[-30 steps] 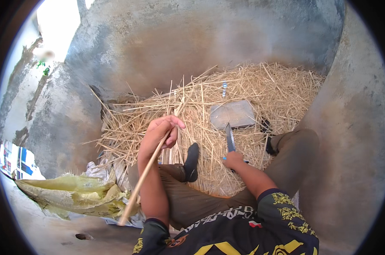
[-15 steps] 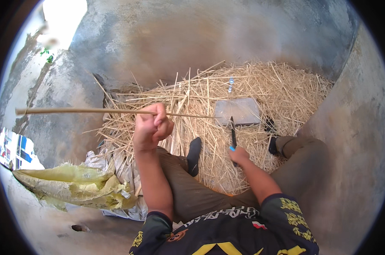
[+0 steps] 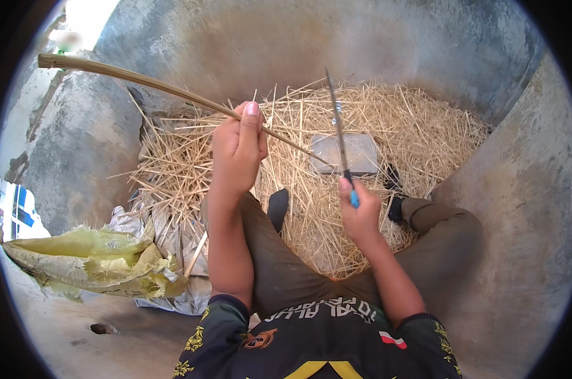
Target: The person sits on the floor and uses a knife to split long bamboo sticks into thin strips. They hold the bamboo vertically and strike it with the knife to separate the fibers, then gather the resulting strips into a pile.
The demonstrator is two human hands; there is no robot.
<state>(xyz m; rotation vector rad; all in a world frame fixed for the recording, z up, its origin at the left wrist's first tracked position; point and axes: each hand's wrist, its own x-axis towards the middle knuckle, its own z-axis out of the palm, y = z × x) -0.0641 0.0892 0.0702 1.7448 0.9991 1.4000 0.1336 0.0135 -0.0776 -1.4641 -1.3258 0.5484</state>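
Note:
My left hand (image 3: 238, 145) is closed around a long, thin bamboo stick (image 3: 153, 83), thumb on top. The stick slants from its thick end at the upper left down to a thin tip over a grey block (image 3: 349, 155). In my right hand (image 3: 361, 211) is a knife (image 3: 337, 123) with a long narrow blade, a dark handle and a bit of blue at the grip. The blade points up and away from me, its tip in front of the far wall. Knife and stick are apart.
A thick layer of straw-like shavings (image 3: 425, 120) surrounds the block and my feet. To the left lie a torn yellowish sack (image 3: 84, 259) and pale crumpled sheeting (image 3: 194, 297). Concrete walls (image 3: 267, 44) rise at the back and right. A small hole (image 3: 104, 329) shows at lower left.
My right hand has lifted the knife from low beside the block, turning its blade upward. My left hand has moved slightly up and right, and the stick's thick end has risen.

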